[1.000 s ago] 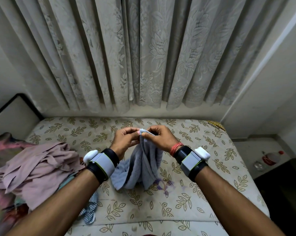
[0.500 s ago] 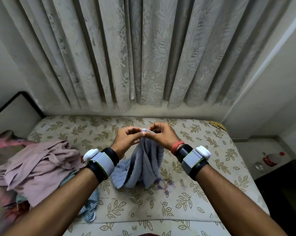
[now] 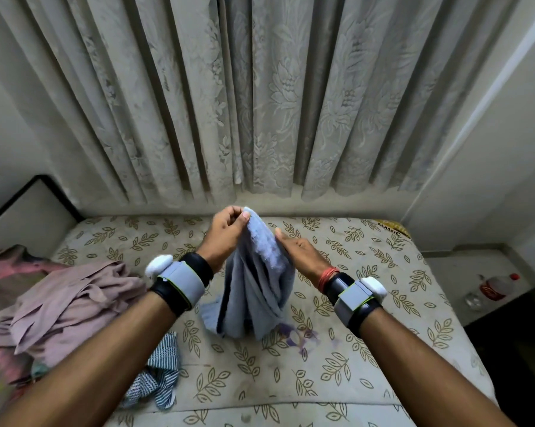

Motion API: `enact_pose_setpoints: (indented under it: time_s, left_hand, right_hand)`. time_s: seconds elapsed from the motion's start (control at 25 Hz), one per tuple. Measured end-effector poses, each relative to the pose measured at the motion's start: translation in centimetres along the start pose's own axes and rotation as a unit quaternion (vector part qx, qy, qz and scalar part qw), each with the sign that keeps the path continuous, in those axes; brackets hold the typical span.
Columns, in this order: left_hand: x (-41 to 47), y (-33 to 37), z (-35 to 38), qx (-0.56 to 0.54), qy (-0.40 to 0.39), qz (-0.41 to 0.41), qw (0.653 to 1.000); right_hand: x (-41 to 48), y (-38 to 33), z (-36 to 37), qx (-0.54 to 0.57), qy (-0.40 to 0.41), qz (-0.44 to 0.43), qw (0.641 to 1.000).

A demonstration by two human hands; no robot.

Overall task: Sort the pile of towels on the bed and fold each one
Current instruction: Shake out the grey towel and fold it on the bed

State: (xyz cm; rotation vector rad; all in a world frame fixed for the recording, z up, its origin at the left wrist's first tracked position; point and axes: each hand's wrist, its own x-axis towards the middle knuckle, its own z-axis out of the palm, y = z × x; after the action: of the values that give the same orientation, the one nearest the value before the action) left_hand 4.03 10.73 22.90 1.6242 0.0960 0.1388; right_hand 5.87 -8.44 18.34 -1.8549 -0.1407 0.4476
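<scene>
My left hand (image 3: 226, 229) pinches the blue towel's (image 3: 257, 285) top corner; my right hand (image 3: 300, 251) grips its right edge, lower, above the bed (image 3: 368, 343).

left wrist: black strap (image 3: 195, 271), grey rectangular module (image 3: 184, 280), white rounded pod (image 3: 159, 265) on outer side
right wrist: same kit, black strap (image 3: 357, 312), grey module (image 3: 352, 298), white pod (image 3: 373, 288); red-orange thread band (image 3: 327, 277) just above it
sleeves: none, forearms bare
</scene>
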Motion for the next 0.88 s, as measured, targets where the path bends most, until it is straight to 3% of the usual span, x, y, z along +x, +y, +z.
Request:
enact_pose_setpoints:
  time_s: [0.2, 0.32, 0.4, 0.48, 0.56, 0.64, 0.68, 0.88]
  left_hand:
    - [2.7, 6.7, -1.7, -0.005, 0.016, 0.085, 0.996]
    - [3.5, 9.9, -2.6, -0.044, 0.022, 0.101, 0.994]
    - [3.4, 11.7, -2.6, -0.07, 0.024, 0.111, 0.991]
    - [3.0, 13.1, -2.5, -0.092, 0.028, 0.122, 0.988]
    - [2.5, 13.8, -2.4, -0.087, 0.031, 0.127, 0.988]
    - [2.1, 14.0, -2.2, -0.07, 0.024, 0.126, 0.989]
    - [1.9, 14.0, -2.2, -0.067, 0.022, 0.125, 0.99]
    - [1.7, 14.3, -2.4, -0.074, 0.034, 0.127, 0.989]
  right_hand:
    - [-0.4, 4.6, -0.3, -0.097, -0.044, 0.175, 0.979]
    - [-1.5, 7.8, 0.0, -0.134, -0.073, 0.228, 0.962]
    - [-2.7, 10.6, 0.2, -0.209, -0.158, 0.23, 0.937]
    - [-3.5, 14.9, 0.8, -0.27, -0.19, 0.25, 0.91]
    - [-4.2, 18.1, 1.1, -0.168, -0.126, 0.299, 0.931]
    - [-4.5, 19.4, 0.4, -0.059, 0.003, 0.295, 0.954]
    - [-4.4, 19.5, -0.3, -0.058, 0.064, 0.282, 0.955]
    - [-5.0, 19.6, -4.0, -0.167, 0.216, 0.293, 0.916]
